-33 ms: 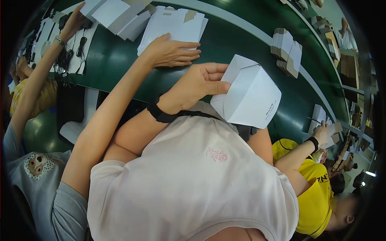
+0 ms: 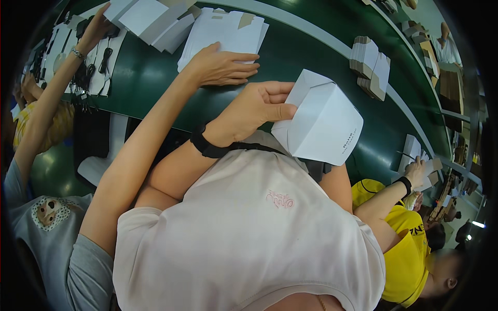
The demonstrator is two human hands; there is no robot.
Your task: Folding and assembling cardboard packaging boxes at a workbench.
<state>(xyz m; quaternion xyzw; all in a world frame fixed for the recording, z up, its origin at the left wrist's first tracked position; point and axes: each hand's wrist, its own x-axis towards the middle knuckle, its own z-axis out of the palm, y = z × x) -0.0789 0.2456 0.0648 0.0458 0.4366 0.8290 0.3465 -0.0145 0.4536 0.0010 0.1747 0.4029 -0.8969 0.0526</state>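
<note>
My left hand (image 2: pixel 254 109), with a black band on its wrist, grips the edge of a white folded carton (image 2: pixel 324 124) with an open flap, held above the green conveyor belt (image 2: pixel 311 57) in front of my pale pink shirt. My right hand is hidden behind the carton; only part of that forearm (image 2: pixel 337 181) shows below it. A co-worker in a grey shirt reaches in from the left, one hand (image 2: pixel 220 67) resting flat on a stack of flat white cartons (image 2: pixel 223 28).
The grey-shirted co-worker's other hand (image 2: pixel 96 28) reaches to black cables (image 2: pixel 93 57) on white sheets at far left. White boxes (image 2: pixel 150 18) lie at the top. A stack of folded blanks (image 2: pixel 371 67) sits right. A person in yellow (image 2: pixel 410 243) works at lower right.
</note>
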